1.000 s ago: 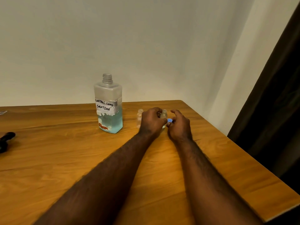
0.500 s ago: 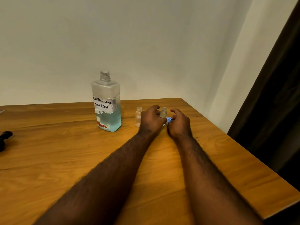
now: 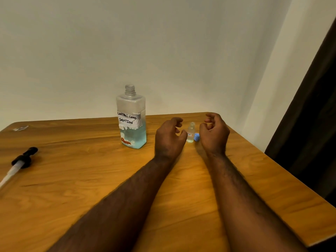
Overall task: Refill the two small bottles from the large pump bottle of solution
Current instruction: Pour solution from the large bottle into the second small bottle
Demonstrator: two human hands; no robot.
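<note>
Between the hands, a small bottle (image 3: 190, 132) stands uncapped

Glossy grained wood table (image 3: 72, 179); clear plastic large bottle (image 3: 131, 106) bearing torn paper label (image 3: 129, 120).

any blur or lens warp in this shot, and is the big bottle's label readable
Head view: warm light, with soft shadows on the table by the wrists. Head view: the handwritten label on the large bottle reads clearly, while the small bottle and the fingers of the left hand look slightly soft. Head view: wide-angle warp bows the table's edges, and the curtain goes near black.
</note>
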